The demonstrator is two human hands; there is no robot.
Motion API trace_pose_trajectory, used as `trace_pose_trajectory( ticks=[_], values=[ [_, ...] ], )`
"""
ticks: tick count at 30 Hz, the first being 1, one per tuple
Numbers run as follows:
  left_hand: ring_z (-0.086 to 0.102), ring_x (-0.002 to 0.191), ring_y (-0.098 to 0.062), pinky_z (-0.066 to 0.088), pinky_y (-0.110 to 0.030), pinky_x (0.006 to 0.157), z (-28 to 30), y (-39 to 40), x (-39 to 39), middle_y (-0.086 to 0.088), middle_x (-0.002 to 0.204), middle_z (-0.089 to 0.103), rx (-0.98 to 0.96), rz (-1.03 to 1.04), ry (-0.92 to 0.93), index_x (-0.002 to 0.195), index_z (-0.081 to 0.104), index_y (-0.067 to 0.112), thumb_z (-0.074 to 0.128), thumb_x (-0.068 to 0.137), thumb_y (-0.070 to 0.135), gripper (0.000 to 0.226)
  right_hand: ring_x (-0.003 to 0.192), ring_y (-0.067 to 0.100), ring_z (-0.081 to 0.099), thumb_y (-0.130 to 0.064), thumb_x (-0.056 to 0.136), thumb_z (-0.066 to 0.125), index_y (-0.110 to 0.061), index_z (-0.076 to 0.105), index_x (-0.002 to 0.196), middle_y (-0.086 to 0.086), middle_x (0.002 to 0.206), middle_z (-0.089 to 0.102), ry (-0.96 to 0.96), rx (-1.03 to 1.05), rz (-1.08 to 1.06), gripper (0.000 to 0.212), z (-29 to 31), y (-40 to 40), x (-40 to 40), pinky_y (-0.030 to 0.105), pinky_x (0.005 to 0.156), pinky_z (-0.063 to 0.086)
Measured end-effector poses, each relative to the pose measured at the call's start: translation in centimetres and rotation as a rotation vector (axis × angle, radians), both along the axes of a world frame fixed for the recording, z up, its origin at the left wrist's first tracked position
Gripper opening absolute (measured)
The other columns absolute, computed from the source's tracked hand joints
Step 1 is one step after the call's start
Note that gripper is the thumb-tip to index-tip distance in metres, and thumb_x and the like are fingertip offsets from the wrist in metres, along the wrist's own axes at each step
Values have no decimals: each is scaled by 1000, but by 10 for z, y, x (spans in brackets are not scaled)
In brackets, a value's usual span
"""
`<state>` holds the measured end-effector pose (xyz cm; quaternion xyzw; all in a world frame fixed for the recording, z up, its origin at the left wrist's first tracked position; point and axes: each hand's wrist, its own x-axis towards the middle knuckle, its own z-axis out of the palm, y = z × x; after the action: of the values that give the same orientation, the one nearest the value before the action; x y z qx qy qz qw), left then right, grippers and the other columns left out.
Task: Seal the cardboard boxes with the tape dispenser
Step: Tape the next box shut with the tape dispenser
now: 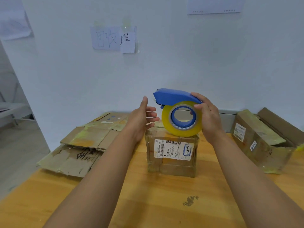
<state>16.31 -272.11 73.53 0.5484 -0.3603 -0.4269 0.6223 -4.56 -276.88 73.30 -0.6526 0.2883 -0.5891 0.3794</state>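
A small cardboard box (171, 163) with a white shipping label stands in the middle of the wooden table (148, 203). Above its top I hold a blue tape dispenser (174, 96) loaded with a yellowish roll of clear tape (166, 122). My right hand (208, 117) grips the dispenser's rear and the roll, thumb on the roll's side. My left hand (143, 119) hovers just left of the roll with its fingers straight, touching nothing. The roll's lower edge sits at or just above the box top.
Flattened cardboard sheets (79, 145) lie piled at the table's left edge. Another taped box (258, 142) with labels lies at the right, more cardboard behind it. A white wall with paper notes stands close behind the table.
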Motion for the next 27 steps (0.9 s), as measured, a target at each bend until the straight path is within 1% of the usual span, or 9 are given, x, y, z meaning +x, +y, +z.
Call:
trace_pose_trajectory(
  ticks=[4,8,11,14,17,19,21,24,27],
  values=[
    [68,86,-15,53,-30,73,6,-4,-1,0,88,70,10,-49,79,106,68,14,53,92,63,53,105,-8,58,-9,102,41,-38,63,118,-18,119,62,-5,-2,-1,40,0,-1,-1,13,80,50],
    [65,66,-13,52,-27,62,9,-5,0,-1,79,67,10,-83,187,95,69,12,57,96,40,31,104,-9,58,-9,103,42,-38,62,119,-18,118,61,7,-14,7,39,-1,0,-1,12,79,50],
    [64,66,-15,51,-27,60,12,-5,1,-3,77,68,1,-72,273,91,69,10,51,97,43,38,102,-10,58,-9,102,43,-38,61,119,-18,118,61,20,-30,18,38,0,1,-1,11,78,50],
    [63,67,-15,52,-27,61,17,-6,-1,-3,75,67,1,-54,243,89,67,11,61,91,47,36,102,-7,59,-13,102,49,-38,62,119,-19,115,62,42,-58,27,33,0,1,0,13,79,50],
    [64,65,-15,54,-26,60,17,-5,-1,-4,79,66,14,-57,206,94,67,10,66,89,34,25,104,-1,60,-24,98,60,-39,61,122,-20,116,61,88,-90,9,28,-2,-2,1,16,84,51],
    [65,62,-14,54,-25,57,18,-3,2,-6,81,68,34,-60,226,100,67,7,61,90,29,25,108,2,59,-29,95,66,-41,59,124,-12,121,59,126,-106,-18,33,-3,-5,0,18,89,51],
    [66,57,-14,54,-24,54,19,-3,5,-6,77,70,44,-57,262,102,67,4,60,91,33,31,107,-1,57,-32,91,71,-48,55,123,-6,124,55,170,-124,-40,39,-4,-6,-1,15,88,50],
    [66,55,-13,54,-24,54,20,-4,8,-6,72,71,37,-48,236,99,67,4,68,89,37,34,104,-4,56,-35,88,74,-57,51,119,-6,122,51,224,-139,-52,44,-2,-7,-1,13,86,50],
    [67,56,-13,54,-23,55,18,-4,13,-6,73,70,42,-65,203,99,67,3,68,88,25,24,105,0,57,-36,88,74,-56,51,119,-7,121,49,240,-143,-56,44,-1,-8,1,12,87,49]
  ],
)
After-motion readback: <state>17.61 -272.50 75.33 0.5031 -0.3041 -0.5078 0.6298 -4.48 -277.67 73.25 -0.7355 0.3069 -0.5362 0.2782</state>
